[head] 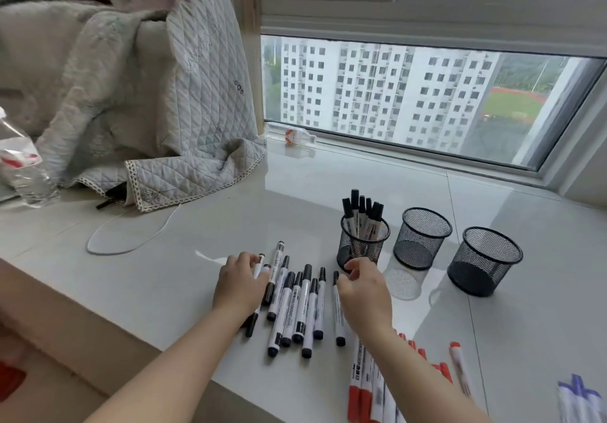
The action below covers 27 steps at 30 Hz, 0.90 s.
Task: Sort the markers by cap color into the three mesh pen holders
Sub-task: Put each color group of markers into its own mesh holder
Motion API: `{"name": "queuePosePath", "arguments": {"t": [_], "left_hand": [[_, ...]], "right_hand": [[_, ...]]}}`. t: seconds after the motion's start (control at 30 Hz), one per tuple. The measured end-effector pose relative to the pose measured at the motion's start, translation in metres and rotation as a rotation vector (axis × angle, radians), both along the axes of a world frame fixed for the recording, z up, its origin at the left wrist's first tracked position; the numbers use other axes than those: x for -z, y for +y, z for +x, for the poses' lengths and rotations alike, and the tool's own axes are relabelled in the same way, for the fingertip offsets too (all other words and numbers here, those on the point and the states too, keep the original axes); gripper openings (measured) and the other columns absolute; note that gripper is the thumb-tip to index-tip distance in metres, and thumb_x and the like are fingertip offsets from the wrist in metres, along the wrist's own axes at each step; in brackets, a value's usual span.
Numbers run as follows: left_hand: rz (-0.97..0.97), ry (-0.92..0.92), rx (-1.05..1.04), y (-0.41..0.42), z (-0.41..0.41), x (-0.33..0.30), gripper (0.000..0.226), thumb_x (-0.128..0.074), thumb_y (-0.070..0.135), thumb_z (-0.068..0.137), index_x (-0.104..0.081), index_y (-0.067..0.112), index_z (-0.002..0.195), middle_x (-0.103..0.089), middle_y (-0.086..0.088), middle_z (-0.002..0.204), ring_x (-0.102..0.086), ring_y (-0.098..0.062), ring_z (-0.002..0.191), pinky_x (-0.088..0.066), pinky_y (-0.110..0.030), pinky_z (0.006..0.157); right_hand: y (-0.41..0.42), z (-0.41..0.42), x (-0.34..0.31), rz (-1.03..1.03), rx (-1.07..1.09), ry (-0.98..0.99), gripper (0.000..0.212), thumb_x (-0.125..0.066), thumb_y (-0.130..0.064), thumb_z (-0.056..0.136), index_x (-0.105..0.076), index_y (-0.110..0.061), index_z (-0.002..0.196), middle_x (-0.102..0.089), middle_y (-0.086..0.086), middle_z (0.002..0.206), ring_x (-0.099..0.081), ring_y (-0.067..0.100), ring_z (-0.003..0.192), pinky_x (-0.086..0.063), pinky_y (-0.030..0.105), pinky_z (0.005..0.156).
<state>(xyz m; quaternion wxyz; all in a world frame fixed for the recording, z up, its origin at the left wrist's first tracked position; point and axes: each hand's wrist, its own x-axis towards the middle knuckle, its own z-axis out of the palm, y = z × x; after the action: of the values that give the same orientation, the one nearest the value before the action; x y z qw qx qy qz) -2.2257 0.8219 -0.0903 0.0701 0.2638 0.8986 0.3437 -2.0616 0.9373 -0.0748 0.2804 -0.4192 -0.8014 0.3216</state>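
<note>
In the head view, the right forearm covers part of the red-capped markers [368,386], so their number cannot be told; the blue-capped markers [579,396], far to the right of that arm, are cut off by the frame edge and blurred. A clear plastic water bottle [23,163] far left of the hands is also cropped.

The left hand [239,286] lies curled on the left edge of the black-capped markers [297,304], fingers closed around one white barrel. The right hand [363,289] rests on the row's right edge, fingertips bent at a marker's cap; whether it grips that marker I cannot tell. About ten smooth white barrels with black caps lie side by side between the two hands on the glossy pale sill [164,274].

Just beyond the right hand stand three round black wire-mesh pen holders. The nearest holder [363,245] holds about six black-capped markers upright. The middle holder [422,238] and the far-right holder [484,261] tilt. A quilted grey cloth [157,110] and a thin white cable [131,235] lie beyond the left hand.
</note>
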Motion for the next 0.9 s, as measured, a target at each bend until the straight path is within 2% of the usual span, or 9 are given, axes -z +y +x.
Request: {"name": "queuePosePath", "arguments": {"t": [0.17, 0.27, 0.37, 0.53, 0.67, 0.9], "left_hand": [[-0.156, 0.039, -0.008, -0.007, 0.005, 0.014, 0.049, -0.049, 0.047, 0.089, -0.045, 0.015, 0.124, -0.044, -0.008, 0.129, -0.040, -0.026, 0.120, -0.034, -0.034, 0.099], [-0.178, 0.029, -0.018, -0.008, 0.004, 0.015, 0.056, -0.048, 0.049, 0.089, -0.038, 0.013, 0.131, -0.039, -0.009, 0.134, -0.036, -0.027, 0.124, -0.031, -0.035, 0.102], [-0.202, 0.062, -0.031, -0.012, 0.002, 0.017, 0.055, -0.044, 0.048, 0.091, -0.036, 0.012, 0.133, -0.038, -0.010, 0.135, -0.036, -0.027, 0.125, -0.031, -0.035, 0.102], [-0.236, 0.061, -0.029, -0.013, 0.000, 0.015, 0.053, -0.044, 0.044, 0.092, -0.036, 0.010, 0.132, -0.037, -0.011, 0.135, -0.037, -0.027, 0.124, -0.032, -0.034, 0.101], [-0.301, 0.066, -0.009, -0.010, -0.003, 0.013, 0.050, -0.048, 0.035, 0.089, -0.036, 0.005, 0.128, -0.038, -0.013, 0.132, -0.039, -0.029, 0.121, -0.036, -0.035, 0.100], [-0.301, 0.150, -0.037, -0.014, -0.001, 0.016, 0.040, -0.047, 0.029, 0.089, -0.042, 0.002, 0.118, -0.050, -0.015, 0.124, -0.046, -0.029, 0.115, -0.037, -0.035, 0.094]], "right_hand": [[-0.013, -0.001, 0.017, -0.066, 0.026, -0.257, 0.042, -0.045, -0.034, 0.092, -0.043, -0.009, 0.126, -0.043, 0.009, 0.130, -0.041, 0.025, 0.120, -0.035, 0.034, 0.099], [-0.017, -0.007, 0.018, -0.038, 0.039, -0.435, 0.055, -0.041, -0.043, 0.091, -0.038, -0.006, 0.131, -0.037, 0.013, 0.137, -0.033, 0.029, 0.128, -0.033, 0.039, 0.103], [-0.025, -0.015, 0.017, 0.083, 0.039, -0.640, 0.065, -0.035, -0.056, 0.087, -0.038, -0.008, 0.131, -0.039, 0.013, 0.136, -0.032, 0.030, 0.129, -0.032, 0.042, 0.101], [-0.035, -0.024, 0.020, 0.134, 0.038, -0.693, 0.075, -0.030, -0.065, 0.084, -0.036, -0.008, 0.134, -0.039, 0.010, 0.133, -0.033, 0.027, 0.126, -0.030, 0.041, 0.099], [-0.037, -0.026, 0.019, 0.173, 0.049, -0.719, 0.072, -0.027, -0.062, 0.088, -0.039, -0.007, 0.131, -0.042, 0.012, 0.131, -0.035, 0.028, 0.124, -0.031, 0.040, 0.099], [-0.042, -0.028, 0.020, 0.193, 0.066, -0.659, 0.063, -0.028, -0.056, 0.090, -0.045, -0.005, 0.123, -0.048, 0.011, 0.123, -0.038, 0.027, 0.119, -0.031, 0.036, 0.099]]}}
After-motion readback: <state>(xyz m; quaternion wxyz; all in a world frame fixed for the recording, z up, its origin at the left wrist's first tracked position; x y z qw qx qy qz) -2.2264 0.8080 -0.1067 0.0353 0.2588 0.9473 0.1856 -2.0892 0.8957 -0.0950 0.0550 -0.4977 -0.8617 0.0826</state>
